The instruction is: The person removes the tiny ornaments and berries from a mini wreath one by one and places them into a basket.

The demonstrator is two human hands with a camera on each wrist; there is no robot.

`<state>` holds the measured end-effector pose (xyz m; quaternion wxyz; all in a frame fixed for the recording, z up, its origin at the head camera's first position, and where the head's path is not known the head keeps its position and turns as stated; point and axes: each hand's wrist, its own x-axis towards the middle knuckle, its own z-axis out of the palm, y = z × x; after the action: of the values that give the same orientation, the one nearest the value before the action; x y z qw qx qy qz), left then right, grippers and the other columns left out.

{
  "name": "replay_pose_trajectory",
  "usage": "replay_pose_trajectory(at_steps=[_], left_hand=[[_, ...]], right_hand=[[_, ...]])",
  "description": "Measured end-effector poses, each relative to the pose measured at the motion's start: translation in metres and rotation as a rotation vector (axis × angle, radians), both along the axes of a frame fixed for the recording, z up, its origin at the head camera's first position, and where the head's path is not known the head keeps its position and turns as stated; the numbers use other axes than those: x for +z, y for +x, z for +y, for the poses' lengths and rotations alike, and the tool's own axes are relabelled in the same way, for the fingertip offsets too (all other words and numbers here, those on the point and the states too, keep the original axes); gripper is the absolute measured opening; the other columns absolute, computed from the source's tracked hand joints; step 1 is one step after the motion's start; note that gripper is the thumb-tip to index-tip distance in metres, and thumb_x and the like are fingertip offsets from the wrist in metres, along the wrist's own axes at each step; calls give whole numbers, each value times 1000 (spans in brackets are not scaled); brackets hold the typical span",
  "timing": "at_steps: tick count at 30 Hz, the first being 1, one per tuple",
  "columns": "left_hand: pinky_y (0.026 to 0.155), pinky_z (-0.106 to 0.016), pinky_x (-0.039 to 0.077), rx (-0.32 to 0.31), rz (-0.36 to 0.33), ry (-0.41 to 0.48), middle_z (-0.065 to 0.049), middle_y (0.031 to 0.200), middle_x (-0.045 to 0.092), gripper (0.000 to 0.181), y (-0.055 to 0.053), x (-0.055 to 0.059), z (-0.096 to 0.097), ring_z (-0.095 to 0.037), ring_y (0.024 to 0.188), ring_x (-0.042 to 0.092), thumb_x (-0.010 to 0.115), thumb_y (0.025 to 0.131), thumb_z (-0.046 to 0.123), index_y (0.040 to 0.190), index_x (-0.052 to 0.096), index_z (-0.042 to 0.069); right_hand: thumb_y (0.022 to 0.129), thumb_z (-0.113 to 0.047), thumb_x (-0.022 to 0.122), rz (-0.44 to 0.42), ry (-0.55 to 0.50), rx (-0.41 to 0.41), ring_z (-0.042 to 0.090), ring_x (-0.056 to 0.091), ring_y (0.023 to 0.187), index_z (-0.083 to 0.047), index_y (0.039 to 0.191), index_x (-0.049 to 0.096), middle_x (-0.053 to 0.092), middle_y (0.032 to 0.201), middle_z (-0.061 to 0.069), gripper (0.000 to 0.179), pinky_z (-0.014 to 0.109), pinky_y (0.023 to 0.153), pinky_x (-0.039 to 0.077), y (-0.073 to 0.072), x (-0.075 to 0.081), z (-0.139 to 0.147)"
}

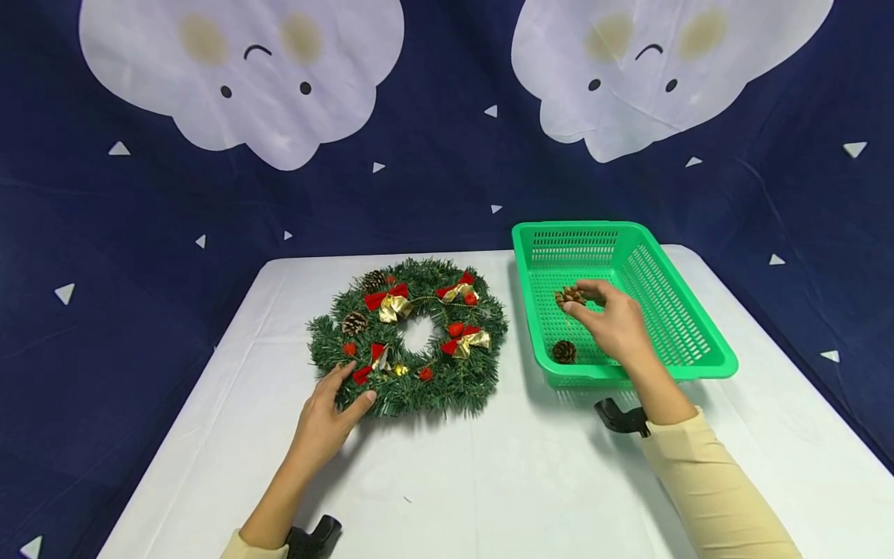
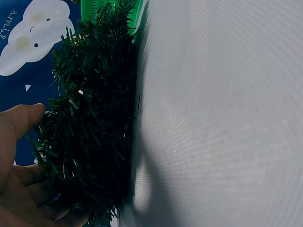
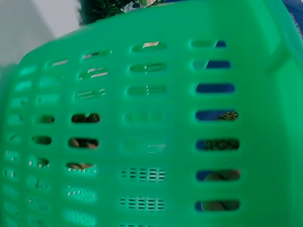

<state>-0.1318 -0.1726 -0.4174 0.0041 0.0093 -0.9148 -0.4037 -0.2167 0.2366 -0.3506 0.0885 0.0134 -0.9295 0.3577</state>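
A green wreath (image 1: 464, 388) with red and gold bows, red berries and pinecones lies on the table. My left hand (image 1: 324, 415) rests on its near left edge, thumb and index finger spread apart. From the left wrist view, the thumb (image 2: 28, 116) touches the wreath's greenery (image 2: 90, 123), and the other fingers lie partly hidden beside it. Above the green basket (image 1: 705, 365), my right hand (image 1: 611, 318) pinches a pinecone (image 1: 569, 296) between thumb and fingers. A thin gold strand hangs below that pinecone. Another pinecone (image 1: 564, 352) sits on the basket's floor.
A white cloth covers the table (image 1: 447, 481). The basket stands at the right with raised slotted walls; its near wall (image 3: 180, 109) fills most of the right wrist view. Behind the table hangs a dark blue backdrop (image 1: 447, 202) with clouds.
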Motion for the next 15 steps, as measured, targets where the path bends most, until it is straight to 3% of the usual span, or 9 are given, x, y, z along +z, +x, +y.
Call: replay_pose_trajectory(at_steps=[15], left_hand=[[108, -67, 21, 1, 2, -3, -20, 156, 22, 71, 0, 0, 0, -49, 139, 24, 61, 89, 44, 148, 32, 16]], right_hand=[[91, -46, 57, -56, 46, 34, 41, 50, 122, -8, 137, 47, 59, 128, 20, 60, 54, 91, 44, -4, -4, 15]])
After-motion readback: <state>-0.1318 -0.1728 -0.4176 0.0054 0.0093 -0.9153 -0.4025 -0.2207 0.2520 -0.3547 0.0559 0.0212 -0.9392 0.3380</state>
